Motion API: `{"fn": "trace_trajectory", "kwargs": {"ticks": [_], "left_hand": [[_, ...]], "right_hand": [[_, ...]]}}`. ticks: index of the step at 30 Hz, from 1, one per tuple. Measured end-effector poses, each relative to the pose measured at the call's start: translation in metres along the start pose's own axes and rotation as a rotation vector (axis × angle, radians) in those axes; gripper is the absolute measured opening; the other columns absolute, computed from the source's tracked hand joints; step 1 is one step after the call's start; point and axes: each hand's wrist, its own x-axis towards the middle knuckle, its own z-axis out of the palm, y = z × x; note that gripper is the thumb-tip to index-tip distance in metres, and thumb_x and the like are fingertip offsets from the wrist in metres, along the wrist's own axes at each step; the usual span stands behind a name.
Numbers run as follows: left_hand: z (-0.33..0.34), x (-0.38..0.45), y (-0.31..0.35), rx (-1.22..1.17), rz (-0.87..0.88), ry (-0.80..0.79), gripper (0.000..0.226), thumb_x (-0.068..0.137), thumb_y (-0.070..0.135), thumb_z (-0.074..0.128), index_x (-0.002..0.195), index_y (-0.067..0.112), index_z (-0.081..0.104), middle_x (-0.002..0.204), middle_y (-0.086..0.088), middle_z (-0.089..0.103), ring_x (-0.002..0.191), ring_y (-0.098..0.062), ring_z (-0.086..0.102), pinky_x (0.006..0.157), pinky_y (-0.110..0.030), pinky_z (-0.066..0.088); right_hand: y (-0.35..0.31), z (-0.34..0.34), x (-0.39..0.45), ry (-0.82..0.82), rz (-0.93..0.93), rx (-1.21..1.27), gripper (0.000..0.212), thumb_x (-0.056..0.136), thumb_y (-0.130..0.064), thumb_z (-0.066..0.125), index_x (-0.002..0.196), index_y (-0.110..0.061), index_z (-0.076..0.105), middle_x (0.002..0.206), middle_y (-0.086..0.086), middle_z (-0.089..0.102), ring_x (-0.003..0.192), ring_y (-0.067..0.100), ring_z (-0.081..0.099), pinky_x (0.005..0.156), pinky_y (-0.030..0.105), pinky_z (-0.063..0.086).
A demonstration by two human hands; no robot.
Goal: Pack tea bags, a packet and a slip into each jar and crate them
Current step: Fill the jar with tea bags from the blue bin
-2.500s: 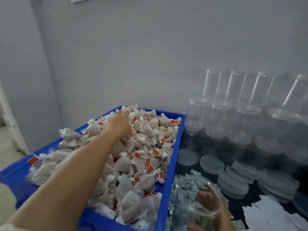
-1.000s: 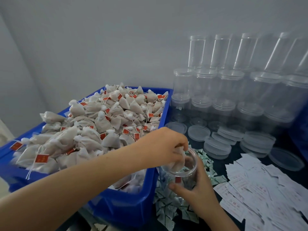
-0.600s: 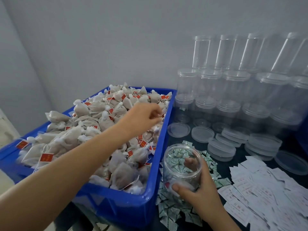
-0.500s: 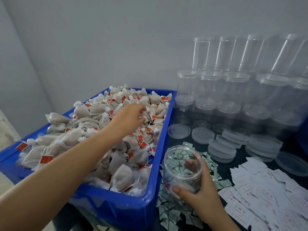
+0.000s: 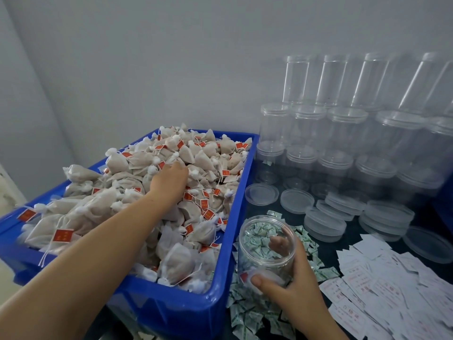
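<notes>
The open clear jar (image 5: 267,246) stands at 5 o'clock on the dark table (image 5: 301,217), gripped by the right hand (image 5: 291,288). At 9 o'clock, touching it, the blue bin (image 5: 228,241) brims with tea bags (image 5: 117,212); the left hand (image 5: 169,180) is buried among them, grip unclear. Packets (image 5: 255,312) ring the jar, slips (image 5: 392,290) lie at 3 o'clock, stacked jars (image 5: 343,133) line the grey wall (image 5: 147,57).

I see a dark table (image 5: 289,209) carrying a blue crate (image 5: 235,231) on the left. Small green-and-white packets (image 5: 247,315) lie near, white slips (image 5: 382,290) at near right. Clear lids (image 5: 262,193) and stacked empty jars (image 5: 343,133) stand far right.
</notes>
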Motion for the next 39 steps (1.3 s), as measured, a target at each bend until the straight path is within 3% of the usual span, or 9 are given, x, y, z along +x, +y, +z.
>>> {"fn": "trace_trajectory", "kwargs": {"ticks": [4,7,10,15,20,24,28,33,39], "left_hand": [[-0.001,0.000,-0.004,-0.042,0.013,0.065,0.022,0.084,0.012,0.065,0.105,0.014,0.057,0.103,-0.005,0.058,0.089,-0.021,0.057,0.067,-0.031,0.050],[-0.013,-0.002,-0.005,-0.292,-0.014,0.169,0.002,0.090,0.015,0.059,0.093,0.015,0.058,0.093,-0.004,0.061,0.076,-0.019,0.056,0.063,-0.030,0.046],[-0.045,-0.006,0.000,-0.570,0.006,0.174,0.012,0.092,0.021,0.058,0.083,0.014,0.061,0.081,-0.004,0.064,0.068,-0.016,0.056,0.059,-0.025,0.043],[-0.108,-0.034,0.025,-0.835,0.153,0.150,0.009,0.088,0.025,0.064,0.088,0.017,0.068,0.082,0.008,0.064,0.074,0.000,0.057,0.061,-0.008,0.039],[-0.142,-0.069,0.055,-1.110,0.339,-0.068,0.005,0.084,0.024,0.069,0.089,0.023,0.069,0.081,0.011,0.068,0.073,0.004,0.061,0.067,-0.010,0.049],[-0.144,-0.084,0.073,-1.090,0.427,-0.207,0.009,0.084,0.024,0.069,0.092,0.021,0.068,0.084,0.010,0.068,0.077,-0.001,0.063,0.071,-0.015,0.052],[-0.135,-0.094,0.084,-1.015,0.484,-0.279,0.005,0.084,0.023,0.070,0.088,0.025,0.067,0.077,0.015,0.065,0.070,0.006,0.059,0.064,-0.011,0.046],[-0.125,-0.100,0.090,-0.955,0.497,-0.332,0.007,0.086,0.025,0.068,0.092,0.023,0.068,0.088,0.010,0.069,0.082,-0.002,0.064,0.082,-0.022,0.054],[-0.126,-0.102,0.091,-0.970,0.520,-0.324,0.008,0.086,0.027,0.068,0.094,0.025,0.066,0.088,0.013,0.068,0.082,0.002,0.063,0.081,-0.017,0.053]], "right_hand": [[-0.002,0.000,0.000,0.003,0.007,0.001,0.114,0.035,-0.079,0.082,0.134,-0.064,0.029,0.121,-0.037,0.053,0.117,-0.013,0.051,0.083,0.008,0.050],[-0.002,0.000,0.000,0.002,0.010,0.019,0.113,0.036,-0.072,0.086,0.133,-0.067,0.029,0.121,-0.036,0.054,0.117,-0.010,0.053,0.092,0.018,0.051],[-0.001,0.000,0.000,0.005,-0.001,0.019,0.109,0.039,-0.064,0.087,0.132,-0.069,0.030,0.119,-0.037,0.054,0.115,-0.012,0.053,0.084,0.014,0.054],[0.000,0.000,-0.001,-0.004,0.005,0.038,0.101,0.043,-0.054,0.089,0.125,-0.075,0.034,0.119,-0.034,0.055,0.108,-0.012,0.057,0.074,0.032,0.062],[0.001,0.000,0.000,0.011,-0.012,0.022,0.098,0.043,-0.054,0.088,0.120,-0.079,0.034,0.125,-0.027,0.056,0.108,-0.011,0.058,0.076,0.016,0.056],[0.002,0.000,0.000,-0.003,-0.015,0.033,0.098,0.045,-0.054,0.088,0.126,-0.072,0.036,0.130,-0.017,0.055,0.108,-0.008,0.060,0.077,0.013,0.054],[0.002,0.000,0.001,0.007,-0.036,0.022,0.092,0.047,-0.058,0.087,0.120,-0.077,0.035,0.119,-0.025,0.056,0.105,-0.009,0.059,0.075,0.009,0.052],[-0.001,0.001,0.002,-0.021,-0.066,0.058,0.082,0.053,-0.043,0.088,0.118,-0.068,0.045,0.114,-0.023,0.063,0.102,0.003,0.066,0.075,0.015,0.055],[-0.002,0.000,0.002,-0.003,-0.052,0.052,0.089,0.049,-0.051,0.086,0.122,-0.070,0.038,0.112,-0.037,0.056,0.106,-0.013,0.057,0.075,0.003,0.048]]}}
